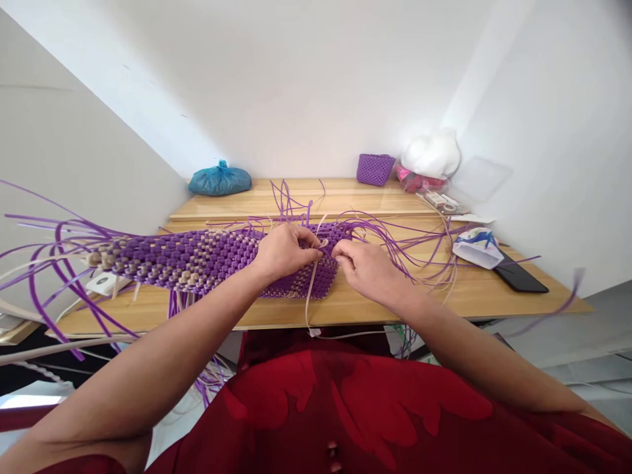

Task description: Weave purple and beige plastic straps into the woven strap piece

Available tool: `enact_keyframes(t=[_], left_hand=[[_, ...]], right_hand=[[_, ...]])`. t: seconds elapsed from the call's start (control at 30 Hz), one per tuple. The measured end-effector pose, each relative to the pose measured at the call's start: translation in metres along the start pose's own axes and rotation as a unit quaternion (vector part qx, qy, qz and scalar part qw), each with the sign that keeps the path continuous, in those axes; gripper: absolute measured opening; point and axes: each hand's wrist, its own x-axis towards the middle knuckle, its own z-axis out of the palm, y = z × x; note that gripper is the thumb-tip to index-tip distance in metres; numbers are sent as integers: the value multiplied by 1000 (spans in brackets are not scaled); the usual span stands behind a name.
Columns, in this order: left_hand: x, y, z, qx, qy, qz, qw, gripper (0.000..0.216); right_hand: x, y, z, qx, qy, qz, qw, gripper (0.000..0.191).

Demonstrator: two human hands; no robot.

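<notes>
A long woven piece [227, 257] of purple and beige plastic strips lies across the wooden table, with loose strip ends trailing off both sides. Over its right part, my left hand [286, 251] is closed, thumb and forefinger pinching a beige strip [312, 289] that loops at the fingertips and hangs past the table edge. Close by on the right, my right hand [364, 266] is also closed, fingertips pressed together at the weave's right end. What those fingertips hold, if anything, is too small to make out.
Loose purple strips [395, 243] spread to the right. A white packet [478, 247] and a black phone [522, 273] lie at the right. Toward the back are a blue plastic bag [220, 179], a small purple woven basket [375, 169] and a white bag [430, 155].
</notes>
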Motion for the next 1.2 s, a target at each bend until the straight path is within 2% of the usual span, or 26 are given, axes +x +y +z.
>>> enact_keyframes(t=[0.13, 0.27, 0.37, 0.5, 0.7, 0.9, 1.07, 1.2], left_hand=[[0, -1, 0, 3, 0, 17, 1000, 28], [1, -1, 0, -8, -9, 16, 1000, 23], [2, 0, -1, 11, -14, 11, 1000, 21], [2, 6, -3, 47, -23, 3, 999, 24], [4, 9, -2, 48, -28, -14, 998, 21], [3, 7, -1, 45, -11, -6, 999, 29], [1, 9, 1, 58, 15, -36, 998, 29], [4, 9, 1, 52, -2, -41, 998, 30]], right_hand=[[-6, -2, 7, 24, 12, 23, 999, 20], [-6, -4, 7, 70, 13, 50, 996, 18], [1, -7, 12, 94, 59, 60, 992, 16], [9, -9, 28, 128, 131, 50, 982, 22], [8, -4, 37, 188, 110, 89, 972, 22], [9, -2, 37, 212, 104, 93, 967, 24], [7, -3, 37, 224, 105, 94, 964, 23], [5, 0, 37, 229, 98, 86, 965, 22]])
